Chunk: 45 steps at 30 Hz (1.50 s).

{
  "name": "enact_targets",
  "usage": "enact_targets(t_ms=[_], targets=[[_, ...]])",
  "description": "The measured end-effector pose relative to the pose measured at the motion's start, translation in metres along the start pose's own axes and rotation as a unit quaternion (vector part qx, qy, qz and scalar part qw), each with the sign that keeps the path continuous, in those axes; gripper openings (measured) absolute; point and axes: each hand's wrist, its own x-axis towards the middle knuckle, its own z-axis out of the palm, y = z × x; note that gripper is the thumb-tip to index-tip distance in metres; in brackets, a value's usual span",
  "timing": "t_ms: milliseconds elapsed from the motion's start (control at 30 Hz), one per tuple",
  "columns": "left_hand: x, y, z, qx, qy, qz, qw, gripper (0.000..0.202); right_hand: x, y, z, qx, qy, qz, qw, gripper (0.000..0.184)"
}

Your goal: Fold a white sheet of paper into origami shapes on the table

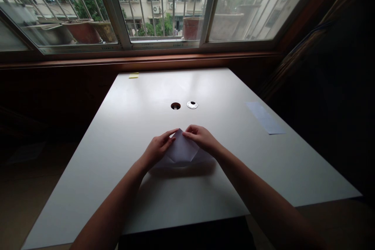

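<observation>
A folded sheet of white paper (182, 152) lies on the white table (117, 144), its point aimed away from me. My left hand (158, 147) pinches the paper's top point from the left, fingers curled. From the right, my right hand (202, 137) has its fingertips pressed on the same point. The two hands almost touch at the tip.
A strip of white paper (265, 117) lies at the table's right side. A small yellow note (134, 75) sits at the far left corner. A cable hole (175, 106) and its round cap (192, 104) are mid-table. Windows with potted plants lie beyond.
</observation>
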Motion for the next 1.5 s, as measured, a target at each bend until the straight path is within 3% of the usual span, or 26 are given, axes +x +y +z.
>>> enact_targets(t_ms=[567, 800, 1300, 1500], targets=[[0.0, -0.001, 0.002, -0.017, -0.005, 0.009, 1.0, 0.046, 0.004, 0.008, 0.0, 0.012, 0.019, -0.011, 1.0, 0.026], [0.0, 0.002, 0.001, -0.025, -0.018, -0.001, 1.0, 0.047, 0.0, -0.001, -0.002, 0.034, -0.03, -0.019, 0.999, 0.033], [-0.002, 0.001, 0.002, -0.041, -0.016, 0.005, 0.999, 0.051, -0.002, -0.006, -0.001, 0.028, -0.034, -0.016, 0.999, 0.039], [-0.003, 0.0, 0.001, -0.048, -0.01, 0.003, 0.999, 0.05, 0.0, 0.0, -0.003, 0.097, -0.057, 0.022, 0.993, 0.041]])
